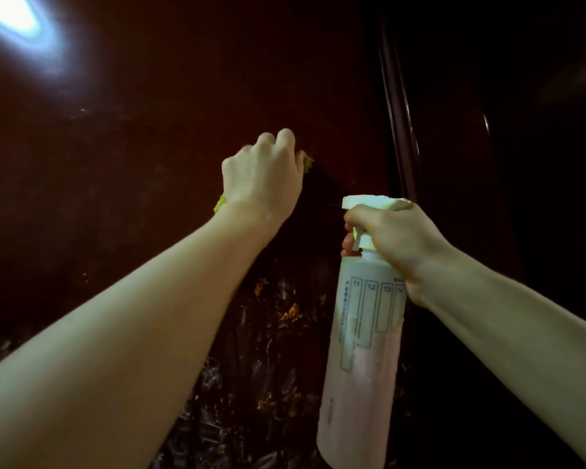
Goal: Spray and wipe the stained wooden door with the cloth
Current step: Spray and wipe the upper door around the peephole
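Observation:
A dark brown wooden door (pixel 132 137) fills the view. My left hand (pixel 263 172) grips a yellow-green cloth (pixel 308 163) and holds it against the door's middle; only small bits of cloth show past the fingers and wrist. My right hand (pixel 391 236) grips the neck of a white spray bottle (pixel 361 336), with fingers at the trigger. The bottle hangs upright, nozzle toward the door, partly filled with pinkish liquid. Orange and whitish stains (pixel 285 316) with wet smears cover the door's lower part, below my left hand.
A glossy vertical moulding (pixel 398 123) runs down the door right of my left hand, with a darker panel beyond it. A bright light reflection (pixel 11 18) shines at the top left of the door.

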`<state>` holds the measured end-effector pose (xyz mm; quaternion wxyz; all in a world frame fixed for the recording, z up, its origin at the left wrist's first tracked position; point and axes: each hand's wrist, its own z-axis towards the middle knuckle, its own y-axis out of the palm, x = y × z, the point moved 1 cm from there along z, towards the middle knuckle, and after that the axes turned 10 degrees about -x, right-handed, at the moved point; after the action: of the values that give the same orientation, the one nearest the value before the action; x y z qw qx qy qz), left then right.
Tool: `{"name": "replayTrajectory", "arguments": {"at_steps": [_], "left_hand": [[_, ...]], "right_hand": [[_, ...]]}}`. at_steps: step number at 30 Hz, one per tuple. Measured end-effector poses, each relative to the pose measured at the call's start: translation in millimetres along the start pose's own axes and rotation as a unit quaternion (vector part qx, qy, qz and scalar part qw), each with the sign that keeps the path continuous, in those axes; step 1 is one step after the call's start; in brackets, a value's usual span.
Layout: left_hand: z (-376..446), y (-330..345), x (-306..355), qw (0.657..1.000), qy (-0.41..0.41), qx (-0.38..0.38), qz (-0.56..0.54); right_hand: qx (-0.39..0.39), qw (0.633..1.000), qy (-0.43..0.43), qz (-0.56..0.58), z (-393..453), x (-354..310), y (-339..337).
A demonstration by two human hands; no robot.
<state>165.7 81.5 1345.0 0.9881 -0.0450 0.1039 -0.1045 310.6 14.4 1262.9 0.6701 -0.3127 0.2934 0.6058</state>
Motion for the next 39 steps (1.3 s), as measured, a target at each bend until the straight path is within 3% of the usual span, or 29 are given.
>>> {"name": "replayTrajectory", "arguments": {"at_steps": [8,10,13,14,18,21,27,34,39], "left_hand": [[-70.0,9.0,36.3,0.979,0.195,-0.058,-0.004],[-65.2,9.6,32.0,0.981,0.187,-0.057,0.002],[-41.5,3.1,19.1,0.997,0.078,-0.022,-0.013],[-41.4,4.0,19.4,0.997,0.08,-0.007,-0.006],[-74.0,11.7,27.3,0.978,0.208,-0.019,0.004],[-79.1,6.7,21.6,0.973,0.228,-0.038,0.009],[-92.6,-16.8,-9.9,0.991,0.066,-0.084,-0.08],[-125.5,-53.7,-62.9,0.988,0.016,-0.061,-0.139],[-149.5,-75.3,-94.2,0.977,-0.031,-0.121,-0.174]], "right_hand": [[0.043,0.999,0.015,-0.006,0.1,5.7,-13.5],[0.036,0.999,0.017,-0.026,-1.6,6.9,-15.9],[0.029,0.999,0.017,-0.027,-3.8,8.7,-18.5],[0.03,0.999,0.017,-0.021,-3.6,9.8,-19.2],[0.037,0.999,0.01,-0.007,-3.2,12.5,-21.3],[0.023,1.0,0.016,0.004,-5.7,12.9,-19.8],[-0.035,0.999,0.029,0.017,-17.4,17.8,0.9],[-0.08,0.997,0.008,-0.005,-26.8,24.5,66.5],[-0.114,0.993,0.0,0.013,-36.4,30.3,114.9]]}}
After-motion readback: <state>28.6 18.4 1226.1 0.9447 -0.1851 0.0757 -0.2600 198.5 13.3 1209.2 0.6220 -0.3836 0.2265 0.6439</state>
